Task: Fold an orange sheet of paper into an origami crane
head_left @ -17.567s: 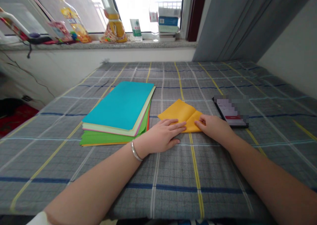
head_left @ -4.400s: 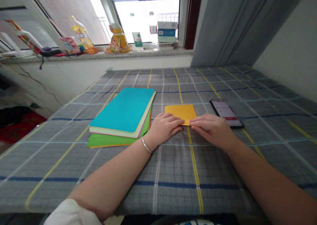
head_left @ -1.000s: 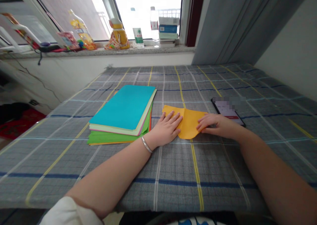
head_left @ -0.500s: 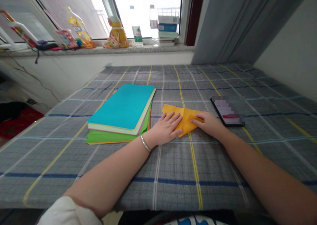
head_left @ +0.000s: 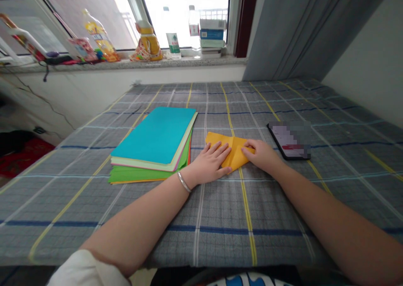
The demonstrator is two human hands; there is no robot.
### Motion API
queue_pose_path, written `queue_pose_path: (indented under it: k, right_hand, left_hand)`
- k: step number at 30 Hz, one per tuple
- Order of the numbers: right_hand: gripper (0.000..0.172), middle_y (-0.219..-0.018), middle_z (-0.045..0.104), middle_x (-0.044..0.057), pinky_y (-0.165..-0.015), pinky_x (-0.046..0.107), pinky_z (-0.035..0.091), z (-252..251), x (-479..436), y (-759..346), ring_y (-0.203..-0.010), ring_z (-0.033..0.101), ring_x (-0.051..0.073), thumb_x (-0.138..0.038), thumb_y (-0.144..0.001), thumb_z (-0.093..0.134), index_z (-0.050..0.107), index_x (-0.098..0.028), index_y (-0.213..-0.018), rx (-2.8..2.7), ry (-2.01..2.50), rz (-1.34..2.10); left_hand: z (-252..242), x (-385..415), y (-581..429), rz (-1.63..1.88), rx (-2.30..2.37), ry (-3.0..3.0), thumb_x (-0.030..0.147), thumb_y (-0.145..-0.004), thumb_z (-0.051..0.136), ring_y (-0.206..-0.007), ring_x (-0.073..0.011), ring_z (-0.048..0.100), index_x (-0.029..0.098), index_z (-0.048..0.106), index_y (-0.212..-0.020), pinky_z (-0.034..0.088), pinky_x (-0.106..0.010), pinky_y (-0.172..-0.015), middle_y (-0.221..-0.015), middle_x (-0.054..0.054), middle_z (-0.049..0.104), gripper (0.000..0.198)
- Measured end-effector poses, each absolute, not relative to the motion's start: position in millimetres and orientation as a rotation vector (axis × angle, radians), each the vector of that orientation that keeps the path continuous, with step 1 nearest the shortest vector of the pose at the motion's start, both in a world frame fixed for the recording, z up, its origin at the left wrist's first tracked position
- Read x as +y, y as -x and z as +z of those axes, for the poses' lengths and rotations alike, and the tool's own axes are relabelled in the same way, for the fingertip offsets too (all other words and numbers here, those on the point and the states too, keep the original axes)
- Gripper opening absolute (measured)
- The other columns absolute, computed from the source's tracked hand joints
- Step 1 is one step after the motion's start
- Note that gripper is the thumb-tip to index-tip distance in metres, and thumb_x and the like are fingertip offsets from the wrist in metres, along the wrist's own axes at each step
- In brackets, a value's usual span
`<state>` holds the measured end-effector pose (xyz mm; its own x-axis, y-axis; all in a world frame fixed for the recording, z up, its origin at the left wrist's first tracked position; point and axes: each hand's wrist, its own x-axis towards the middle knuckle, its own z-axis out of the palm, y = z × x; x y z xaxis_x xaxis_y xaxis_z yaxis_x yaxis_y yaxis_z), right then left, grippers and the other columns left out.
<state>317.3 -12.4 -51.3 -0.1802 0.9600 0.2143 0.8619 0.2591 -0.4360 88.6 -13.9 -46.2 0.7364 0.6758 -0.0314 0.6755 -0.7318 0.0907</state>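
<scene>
Hands, two: the left hand (head_left: 208,164), ringed at the wrist by a silver bangle (head_left: 184,182), is laid flat with fingers spread; the right hand (head_left: 261,155) is curled against the right edge of a creased, folded orange-yellow paper sheet (head_left: 236,155), whether gripped cannot be told.

Left: a turquoise-topped stack of coloured paper (head_left: 154,137) is placed.

Centre: the orange-yellow sheet is kept under both hands, on grey plaid cloth (head_left: 226,210).

Right: a black-edged phone (head_left: 285,141) is set down.
</scene>
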Motion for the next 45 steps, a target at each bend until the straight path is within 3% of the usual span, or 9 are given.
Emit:
queue_pose_path:
  k: [6,15,22,31,35,40,45]
  right_hand:
    - [0.017,-0.071,0.06,0.002,-0.061,0.029,0.037,-51.4,-10.2,-327.8,-0.068,0.054,0.018,-0.029,-0.081,0.043,0.048,-0.021,-0.068,-2.078,1.557,0.423]
    - [0.021,-0.082,0.068,0.006,-0.071,0.032,0.041,-54.4,-6.5,-322.0,-0.078,0.06,0.021,-0.037,-0.084,0.051,0.059,-0.02,-0.076,-2.079,1.609,0.415]
    - [0.019,-0.087,0.072,0.005,-0.073,0.033,0.042,-55.1,-6.4,-318.3,-0.083,0.063,0.023,-0.036,-0.084,0.054,0.064,-0.021,-0.079,-2.074,1.657,0.351]
    - [0.02,-0.092,0.072,0.007,-0.076,0.034,0.042,-53.0,-7.7,-313.0,-0.087,0.063,0.024,-0.036,-0.086,0.053,0.065,-0.02,-0.085,-2.167,1.767,0.183]
    - [0.021,-0.093,0.072,0.007,-0.076,0.034,0.042,-50.7,-9.0,-311.9,-0.087,0.063,0.024,-0.036,-0.087,0.052,0.065,-0.02,-0.086,-2.192,1.772,0.155]
    - [0.02,-0.093,0.072,0.007,-0.077,0.033,0.042,-50.5,-9.1,-311.5,-0.088,0.063,0.023,-0.036,-0.088,0.052,0.064,-0.02,-0.085,-2.205,1.763,0.149]
    - [0.02,-0.092,0.072,0.006,-0.076,0.032,0.042,-51.6,-9.3,-311.2,-0.088,0.063,0.023,-0.035,-0.088,0.051,0.064,-0.02,-0.085,-2.196,1.761,0.128]
  left_hand:
    - [-49.4,-13.1,-87.6,0.026,1.099,-2.86,0.062,-0.095,0.026,-0.147,-0.0306,0.016,0.015,0.02,-0.152,0.013,-0.05,-0.117,-0.158,-0.01,0.023,0.074]
    - [-46.7,-12.7,-87.1,-0.034,1.082,-2.818,0.061,-0.095,0.025,-0.149,-0.0274,0.005,0.012,0.015,-0.153,0.008,-0.047,-0.118,-0.16,-0.012,0.015,0.077]
    - [-50.0,-17.5,-91.7,0.121,1.118,-2.797,0.055,-0.099,0.019,-0.147,-0.0237,0.017,0.013,0.017,-0.153,0.011,-0.044,-0.119,-0.158,-0.01,0.023,0.068]
    - [-51.0,-17.9,-95.3,0.092,1.182,-2.828,0.052,-0.099,0.024,-0.146,-0.0301,0.018,0.017,0.024,-0.151,0.016,-0.048,-0.117,-0.158,-0.008,0.026,0.063]
    - [-52.6,-17.0,-95.5,0.092,1.28,-2.817,0.045,-0.1,0.025,-0.145,-0.034,0.019,0.016,0.027,-0.15,0.016,-0.054,-0.116,-0.157,-0.013,0.025,0.059]
    - [-56.6,-16.7,-95.8,0.152,1.316,-2.805,0.041,-0.101,0.018,-0.146,-0.0285,0.02,0.014,0.029,-0.149,0.016,-0.05,-0.118,-0.156,-0.013,0.027,0.057]
    - [-52.4,-18.7,-95.7,0.172,1.147,-2.834,0.049,-0.101,0.014,-0.148,-0.0213,0.012,0.013,0.02,-0.152,0.013,-0.041,-0.12,-0.158,-0.01,0.023,0.063]
